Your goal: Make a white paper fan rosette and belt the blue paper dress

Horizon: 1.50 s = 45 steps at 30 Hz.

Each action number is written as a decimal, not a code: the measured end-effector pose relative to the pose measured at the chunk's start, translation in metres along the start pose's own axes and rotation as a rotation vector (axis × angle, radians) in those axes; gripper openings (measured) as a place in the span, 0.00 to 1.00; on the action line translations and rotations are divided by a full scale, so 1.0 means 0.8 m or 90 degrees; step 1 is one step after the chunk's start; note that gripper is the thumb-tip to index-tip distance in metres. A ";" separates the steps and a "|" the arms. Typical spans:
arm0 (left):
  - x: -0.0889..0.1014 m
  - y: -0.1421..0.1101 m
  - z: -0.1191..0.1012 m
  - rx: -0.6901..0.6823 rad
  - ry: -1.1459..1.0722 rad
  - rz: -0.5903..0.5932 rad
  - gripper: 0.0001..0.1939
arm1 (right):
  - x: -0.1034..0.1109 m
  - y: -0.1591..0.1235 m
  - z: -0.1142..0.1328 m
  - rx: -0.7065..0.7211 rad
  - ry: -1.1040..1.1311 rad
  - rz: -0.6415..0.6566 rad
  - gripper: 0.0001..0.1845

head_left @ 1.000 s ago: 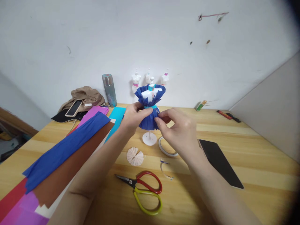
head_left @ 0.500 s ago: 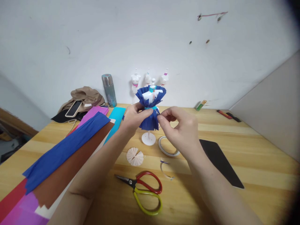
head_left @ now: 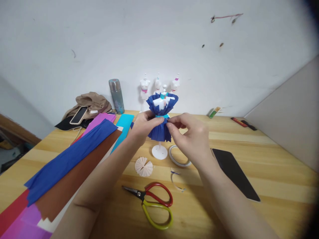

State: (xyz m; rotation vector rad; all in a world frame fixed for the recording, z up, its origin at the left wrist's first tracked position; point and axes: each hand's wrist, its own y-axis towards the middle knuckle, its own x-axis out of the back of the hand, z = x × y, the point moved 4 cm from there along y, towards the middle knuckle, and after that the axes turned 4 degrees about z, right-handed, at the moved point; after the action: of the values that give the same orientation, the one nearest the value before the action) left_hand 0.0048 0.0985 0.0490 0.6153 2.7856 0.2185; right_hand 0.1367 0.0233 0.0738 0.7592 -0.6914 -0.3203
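Observation:
A small white dress form (head_left: 163, 103) stands upright on a round white base, dressed in a pleated blue crepe-paper dress (head_left: 159, 132) with a turquoise band at waist and neck. My left hand (head_left: 146, 127) is wrapped round the dress at the waist from the left, its thumb across the front. On the right side, my right hand (head_left: 186, 132) pinches the edge of the blue skirt between thumb and forefinger. Just below the base lie a roll of white tape (head_left: 171, 158) and a pleated cream paper rosette (head_left: 144, 166).
Scissors (head_left: 139, 193) with red and yellow handles lie in front. Crepe-paper sheets (head_left: 72, 159) cover the left side. A flask (head_left: 116, 96), a phone (head_left: 79, 115) and several bare dress forms (head_left: 145, 86) are at the back. A black flat panel (head_left: 235, 172) lies right.
The dress form has shifted slightly right and towards me, its base a little lower in view. My right fingers have moved slightly inward along the skirt, near the waist.

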 end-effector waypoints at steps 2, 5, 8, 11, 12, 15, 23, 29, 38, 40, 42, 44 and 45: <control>0.001 0.003 0.004 0.010 -0.018 0.019 0.15 | 0.000 0.004 -0.011 -0.094 0.123 0.028 0.06; 0.002 0.006 0.005 0.007 -0.054 0.057 0.15 | -0.003 0.008 -0.025 -0.199 0.287 0.083 0.09; 0.004 0.007 0.002 -0.015 -0.077 0.062 0.14 | 0.002 0.009 -0.024 -0.200 0.326 0.068 0.08; 0.005 0.007 0.000 -0.023 -0.076 0.053 0.14 | 0.010 0.008 -0.009 -0.110 0.237 0.021 0.07; 0.005 0.007 -0.001 -0.023 -0.073 0.051 0.15 | 0.012 0.007 -0.003 -0.070 0.190 0.012 0.06; 0.005 0.007 -0.002 -0.031 -0.068 0.051 0.14 | 0.014 0.005 0.009 0.021 0.071 0.007 0.06; 0.007 0.007 -0.002 -0.032 -0.062 0.056 0.15 | 0.014 -0.002 0.009 0.078 -0.072 0.044 0.05; 0.005 0.004 -0.002 -0.009 -0.046 0.051 0.15 | 0.016 -0.001 0.010 0.033 -0.069 0.037 0.06; 0.006 0.005 -0.001 -0.019 -0.044 0.033 0.13 | 0.017 0.001 0.013 0.040 -0.052 0.035 0.04; 0.006 0.005 -0.001 -0.020 -0.049 0.034 0.13 | 0.015 -0.002 0.015 0.063 -0.075 0.034 0.05; 0.006 0.004 -0.003 -0.023 -0.052 0.036 0.12 | 0.010 -0.003 0.014 0.068 -0.084 0.055 0.06; 0.005 0.004 -0.004 -0.026 -0.050 0.032 0.13 | 0.007 -0.004 0.012 0.058 -0.081 0.062 0.07; 0.005 0.003 -0.005 -0.023 -0.047 0.028 0.13 | 0.007 -0.003 0.011 0.049 -0.072 0.061 0.07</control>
State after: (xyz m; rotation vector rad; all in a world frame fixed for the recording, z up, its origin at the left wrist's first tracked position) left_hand 0.0009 0.1022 0.0521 0.6628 2.6941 0.2494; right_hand 0.1346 0.0143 0.0789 0.7831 -0.8488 -0.2517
